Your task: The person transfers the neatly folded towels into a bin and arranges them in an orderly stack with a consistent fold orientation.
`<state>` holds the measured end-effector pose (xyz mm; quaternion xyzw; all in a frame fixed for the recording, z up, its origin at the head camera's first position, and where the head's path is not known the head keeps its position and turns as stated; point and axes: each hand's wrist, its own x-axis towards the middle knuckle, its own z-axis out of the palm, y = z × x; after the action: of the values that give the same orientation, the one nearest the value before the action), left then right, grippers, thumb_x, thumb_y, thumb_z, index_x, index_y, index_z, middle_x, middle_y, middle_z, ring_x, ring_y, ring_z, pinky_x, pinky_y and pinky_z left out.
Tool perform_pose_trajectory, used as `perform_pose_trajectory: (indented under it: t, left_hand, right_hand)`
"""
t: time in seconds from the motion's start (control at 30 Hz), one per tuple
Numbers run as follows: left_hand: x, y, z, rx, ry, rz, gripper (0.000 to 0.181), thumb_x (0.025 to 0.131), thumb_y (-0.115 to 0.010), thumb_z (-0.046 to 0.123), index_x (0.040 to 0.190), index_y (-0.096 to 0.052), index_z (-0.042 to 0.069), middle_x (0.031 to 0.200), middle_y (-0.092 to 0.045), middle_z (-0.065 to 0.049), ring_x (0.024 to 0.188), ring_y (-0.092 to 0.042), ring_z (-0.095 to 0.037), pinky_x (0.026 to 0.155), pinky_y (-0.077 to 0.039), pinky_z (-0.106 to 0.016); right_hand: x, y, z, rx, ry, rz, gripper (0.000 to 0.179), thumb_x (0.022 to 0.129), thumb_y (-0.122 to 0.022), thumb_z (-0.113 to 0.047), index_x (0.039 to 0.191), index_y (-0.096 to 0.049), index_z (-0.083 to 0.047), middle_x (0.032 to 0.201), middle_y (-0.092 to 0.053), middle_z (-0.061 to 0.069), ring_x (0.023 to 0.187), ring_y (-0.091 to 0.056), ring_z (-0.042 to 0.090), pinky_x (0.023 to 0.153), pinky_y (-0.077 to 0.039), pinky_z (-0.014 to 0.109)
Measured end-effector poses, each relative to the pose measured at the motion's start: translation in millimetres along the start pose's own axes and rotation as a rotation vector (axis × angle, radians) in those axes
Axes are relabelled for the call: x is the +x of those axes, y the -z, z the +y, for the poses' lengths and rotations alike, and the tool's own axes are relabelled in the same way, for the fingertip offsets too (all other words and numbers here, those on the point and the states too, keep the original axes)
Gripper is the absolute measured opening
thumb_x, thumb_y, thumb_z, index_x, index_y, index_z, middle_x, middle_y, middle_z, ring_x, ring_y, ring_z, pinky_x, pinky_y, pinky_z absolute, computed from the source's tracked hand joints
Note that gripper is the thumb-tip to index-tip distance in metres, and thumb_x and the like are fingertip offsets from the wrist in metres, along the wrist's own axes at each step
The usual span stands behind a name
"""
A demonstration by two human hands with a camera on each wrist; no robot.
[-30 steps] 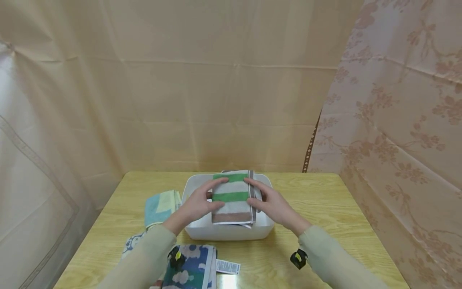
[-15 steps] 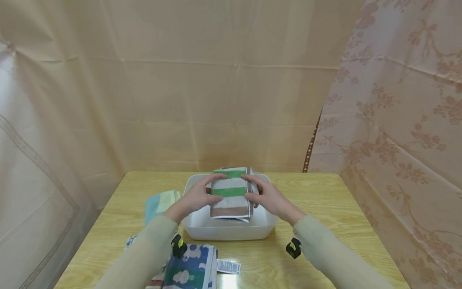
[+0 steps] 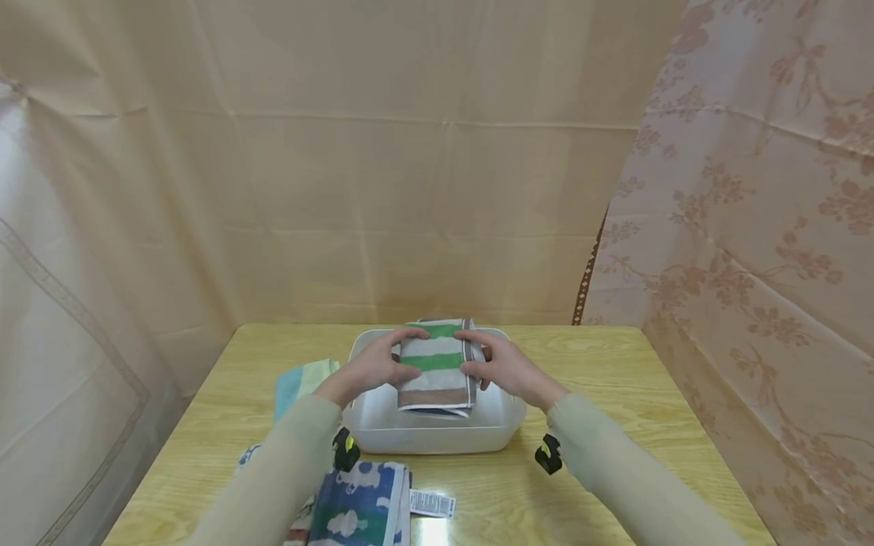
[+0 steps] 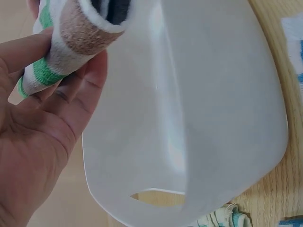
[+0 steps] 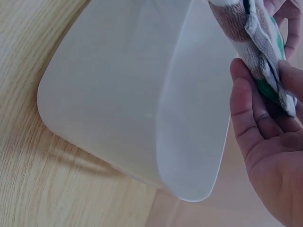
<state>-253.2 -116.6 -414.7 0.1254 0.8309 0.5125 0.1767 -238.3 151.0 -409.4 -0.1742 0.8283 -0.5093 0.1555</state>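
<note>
A blue towel point(image 3: 358, 504) lies nearest. Past it, the left hand point(image 3: 374, 365) and right hand point(image 3: 508, 370) pinch a striped towel point(image 3: 437, 383), one on each side, fingers and thumbs clamped on it. It is up over the white tub point(image 3: 437, 441). If one hand slips, the folds might flop open, since only pinching seems to keep them together.

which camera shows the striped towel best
The head view: the striped towel lies nearly face-on, its green, pale and brown bands visible between the left hand and right hand. The left wrist view shows a folded end, the right wrist view its layered edge; both cut it off at the top.
</note>
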Motion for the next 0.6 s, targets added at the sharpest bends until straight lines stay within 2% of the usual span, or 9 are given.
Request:
perform_pose_trajectory:
  t: [0.2,0.43,0.6]
  left_hand:
    - [7.9,3.4,-3.7,0.017,0.015,-0.02,0.055,0.088,-0.076,0.001,0.135,-0.059,0.026,0.134,-0.053,-0.014,0.094,-0.066,-0.025,0.067,-0.06,-0.037]
    - [14.4,4.3,-4.3,0.007,0.027,-0.039,0.055,0.088,-0.075,-0.001,0.135,-0.059,0.023,0.139,-0.05,-0.016,0.094,-0.066,-0.026,0.066,-0.06,-0.038]
    - [18.4,4.2,-5.4,0.017,0.029,-0.052,0.055,0.088,-0.075,-0.001,0.135,-0.059,0.021,0.139,-0.05,-0.015,0.097,-0.065,-0.026,0.066,-0.06,-0.039]
  right_hand:
    - [9.2,-2,2,-0.003,-0.006,-0.021,0.056,0.099,-0.068,-0.014,0.151,-0.048,-0.014,0.113,-0.066,0.012,0.07,-0.063,0.022,0.065,-0.056,0.035]
    - [15.6,0,4,-0.019,-0.013,-0.016,0.056,0.098,-0.07,-0.012,0.15,-0.05,-0.013,0.117,-0.065,0.011,0.067,-0.063,0.023,0.064,-0.058,0.036]
    - [20.6,1,6,-0.05,-0.029,-0.013,0.056,0.096,-0.071,-0.011,0.149,-0.052,-0.012,0.106,-0.067,0.012,0.066,-0.063,0.021,0.062,-0.058,0.037]
